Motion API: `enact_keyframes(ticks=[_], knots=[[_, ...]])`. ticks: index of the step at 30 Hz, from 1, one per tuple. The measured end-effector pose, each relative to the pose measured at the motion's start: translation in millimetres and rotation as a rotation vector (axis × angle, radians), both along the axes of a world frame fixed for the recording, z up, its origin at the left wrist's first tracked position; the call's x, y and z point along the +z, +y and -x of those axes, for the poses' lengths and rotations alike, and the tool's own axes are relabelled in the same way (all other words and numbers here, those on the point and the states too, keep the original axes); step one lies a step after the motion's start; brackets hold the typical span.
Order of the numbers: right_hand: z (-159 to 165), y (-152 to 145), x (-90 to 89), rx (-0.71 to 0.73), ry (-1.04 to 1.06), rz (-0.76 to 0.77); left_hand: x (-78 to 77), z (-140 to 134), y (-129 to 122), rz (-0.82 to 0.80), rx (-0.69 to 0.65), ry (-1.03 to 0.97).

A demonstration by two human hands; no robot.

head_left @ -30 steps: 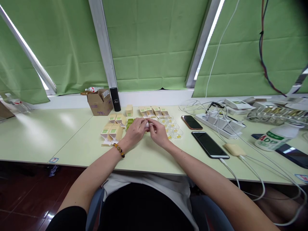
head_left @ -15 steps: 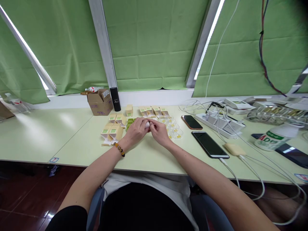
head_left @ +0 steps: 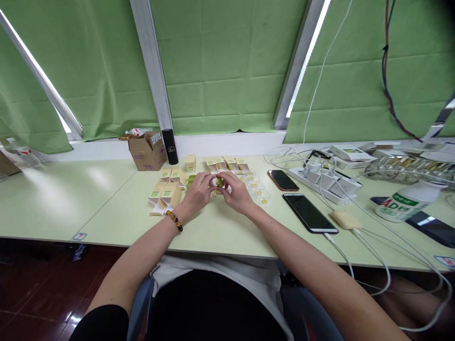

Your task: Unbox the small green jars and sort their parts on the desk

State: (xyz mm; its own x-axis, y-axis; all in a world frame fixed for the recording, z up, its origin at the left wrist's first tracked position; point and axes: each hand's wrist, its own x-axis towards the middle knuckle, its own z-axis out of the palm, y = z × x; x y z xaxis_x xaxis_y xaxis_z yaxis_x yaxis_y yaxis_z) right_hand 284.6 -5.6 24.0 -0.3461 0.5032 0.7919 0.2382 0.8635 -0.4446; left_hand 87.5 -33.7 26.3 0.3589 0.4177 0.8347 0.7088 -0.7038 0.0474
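Between my hands is a small rounded white and green piece (head_left: 213, 182); its exact kind I cannot make out. My left hand (head_left: 196, 193) grips its white end with curled fingers. My right hand (head_left: 236, 193) pinches the green end. Green pieces (head_left: 191, 180) sit partly hidden behind my left hand. To the right of my right hand lies a clear plastic tray (head_left: 265, 194) with round cups and yellow spots in them. Small cream folded boxes (head_left: 167, 196) with green squares stand left of my left hand. More cream boxes (head_left: 227, 165) form a row behind the hands, and a single cream box (head_left: 190, 163) stands near them.
Two phones (head_left: 310, 213) lie right of the tray. Beyond them are a power strip (head_left: 325, 184) with chargers, tangled white cables and a white bottle (head_left: 408, 203). A cardboard box (head_left: 147, 151) and a black cylinder (head_left: 169, 147) stand at the back left.
My hands have turned and parted slightly at the fingertips, so the green end of the piece now shows beside the white part. The surrounding things have stayed put.
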Motion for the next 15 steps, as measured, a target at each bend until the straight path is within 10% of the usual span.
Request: enact_keyframes(ticks=[10, 15], knots=[[4, 1, 1.4, -0.064, 0.077, 0.05, 1.7, -1, -2, 0.024, -0.04, -0.163], [-7, 12, 1.2, -0.168, 0.205, 0.146, 8.2, 0, 1, 0.22, -0.169, -0.597]])
